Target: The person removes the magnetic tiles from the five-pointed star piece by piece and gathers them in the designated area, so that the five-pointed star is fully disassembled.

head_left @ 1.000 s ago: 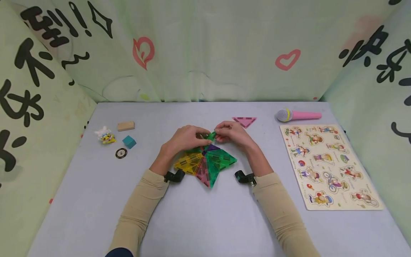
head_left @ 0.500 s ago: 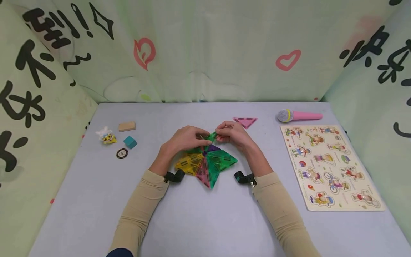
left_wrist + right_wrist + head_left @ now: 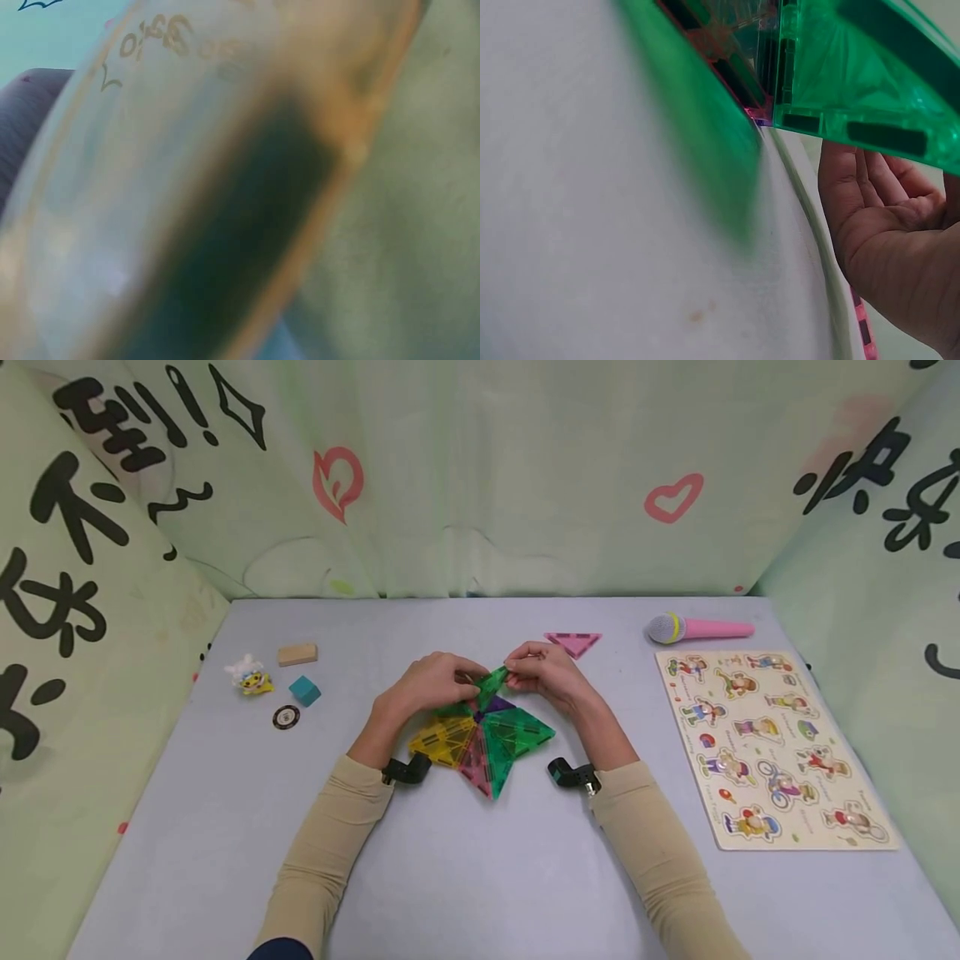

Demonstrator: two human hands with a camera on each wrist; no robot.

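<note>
Green triangular tile [image 3: 492,683]: tilted at the far side of the many-coloured tile cluster [image 3: 495,739], pinched by left hand [image 3: 441,683] and right hand [image 3: 547,675], fingers closed on its edges. We note the left hand covers some of the cluster. A pink triangle [image 3: 573,644] lies just beyond the right hand; a microphone [image 3: 705,629] and picture board [image 3: 810,842] sit farther right. Black Chinese characters [image 3: 57,479] mark the cloth walls [image 3: 510,468]; the round chip's [image 3: 286,717] print we cannot read. Tiles: glossy, translucent plastic.

Black "不" [image 3: 78,531] read on left cloth wall [image 3: 82,727]; exclamation mark [image 3: 186,399] and heart outline [image 3: 651,507] seen on back cloth [image 3: 495,460]. Puzzle board [image 3: 795,835] print and round disc [image 3: 286,717] marking too small to be read.
</note>
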